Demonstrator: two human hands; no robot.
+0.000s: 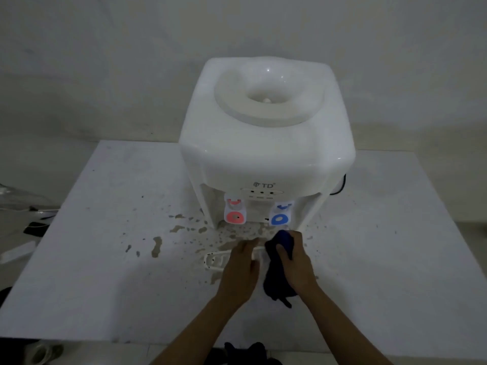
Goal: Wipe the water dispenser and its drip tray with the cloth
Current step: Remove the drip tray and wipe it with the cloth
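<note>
Both hands work low in view: left hand (241, 270) grips the white drip tray (214, 259), right hand (296, 262) clutches the dark blue cloth (275, 283) against it. Tray sits on the white surface (105, 259), just in front of the water dispenser (266, 143). Brown splatter stains (157, 246) mark the surface. Behind, a plain pale wall (105, 61); dim room.

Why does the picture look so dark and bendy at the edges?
Head view: the room light is dim and the corners fade darker; the wide lens bows the table edges. The white water dispenser is washed out, with small glints in its top bowl. The hands, left hand and right hand with the dark blue cloth, look soft and slightly blurred.
</note>
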